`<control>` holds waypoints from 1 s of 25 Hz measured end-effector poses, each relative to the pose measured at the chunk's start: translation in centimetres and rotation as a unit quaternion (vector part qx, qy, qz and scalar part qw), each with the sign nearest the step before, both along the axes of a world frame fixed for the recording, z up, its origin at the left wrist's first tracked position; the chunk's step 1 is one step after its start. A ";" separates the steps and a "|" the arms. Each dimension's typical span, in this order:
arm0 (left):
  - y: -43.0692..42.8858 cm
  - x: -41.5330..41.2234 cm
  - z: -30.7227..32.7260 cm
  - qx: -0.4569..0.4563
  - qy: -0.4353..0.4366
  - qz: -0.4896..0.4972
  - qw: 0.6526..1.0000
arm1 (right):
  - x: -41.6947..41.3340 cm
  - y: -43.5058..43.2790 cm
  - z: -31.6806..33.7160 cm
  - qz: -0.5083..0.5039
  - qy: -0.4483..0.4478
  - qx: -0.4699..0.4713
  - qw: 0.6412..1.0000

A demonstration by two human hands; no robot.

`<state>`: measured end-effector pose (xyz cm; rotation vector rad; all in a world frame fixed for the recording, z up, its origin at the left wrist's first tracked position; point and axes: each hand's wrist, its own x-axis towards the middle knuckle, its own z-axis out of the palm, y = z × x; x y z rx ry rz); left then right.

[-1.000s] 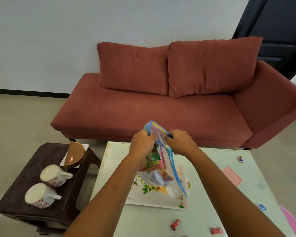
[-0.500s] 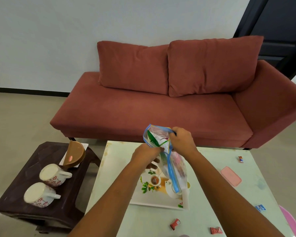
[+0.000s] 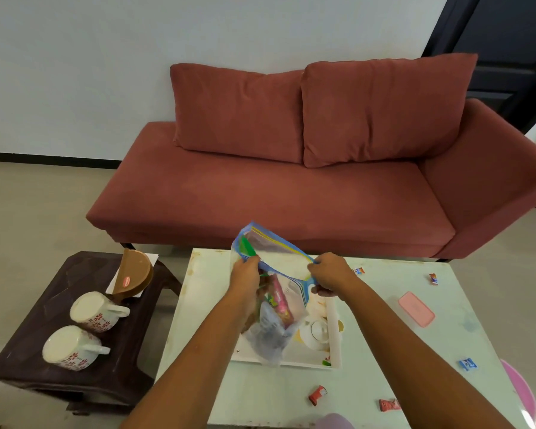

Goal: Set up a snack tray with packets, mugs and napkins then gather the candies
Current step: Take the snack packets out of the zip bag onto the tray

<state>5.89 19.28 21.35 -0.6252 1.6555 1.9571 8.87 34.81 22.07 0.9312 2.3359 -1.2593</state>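
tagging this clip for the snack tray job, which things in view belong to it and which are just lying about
Job: zip bag of packets, held by left hand and right hand; tray; two mugs; candies on the table.
Lying about: sofa; pink case; door.

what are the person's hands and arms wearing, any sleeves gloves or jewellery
The left hand and right hand are ungloved. Both wrists show no watch or band, and both forearms are bare, with no sleeve in view. Rings are too small to tell.
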 end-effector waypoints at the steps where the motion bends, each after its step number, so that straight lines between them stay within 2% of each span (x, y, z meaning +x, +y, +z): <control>1: -1.1 -0.7 -0.1 -0.007 0.000 0.015 1.000 | 0.2 0.6 -0.3 -0.032 0.003 0.001 0.999; 3: -3.1 -1.9 -0.1 -0.033 -0.006 0.039 0.999 | 0.5 1.2 -0.6 -0.074 0.010 -0.011 0.997; 6: -4.3 -2.3 -0.8 -0.063 -0.013 0.054 0.996 | 0.0 -0.3 -0.5 -0.055 0.044 -0.029 0.997; 10: -3.5 -1.5 -1.6 -0.127 0.014 -0.029 0.991 | -1.3 -3.3 -0.1 -0.016 0.113 -0.053 0.992; 13: -3.2 -0.7 -2.2 -0.125 -0.049 -0.099 0.986 | -2.0 -4.4 -0.1 0.001 0.132 -0.055 0.990; 15: -3.2 -0.4 -2.8 -0.124 -0.063 -0.096 0.986 | -2.2 -4.2 -0.3 0.000 0.133 -0.030 0.991; 18: -3.8 -1.1 -3.8 -0.208 0.012 -0.072 0.975 | -2.5 -2.7 -0.8 -0.035 0.116 -0.007 0.993; 22: -5.3 -3.2 -4.8 -0.349 0.090 -0.130 0.924 | -2.0 -1.9 -2.2 -0.047 0.055 0.009 0.997; 25: -7.2 -3.8 -4.9 -0.481 0.143 -0.203 0.841 | -1.7 -2.0 -2.5 -0.032 0.034 0.001 0.999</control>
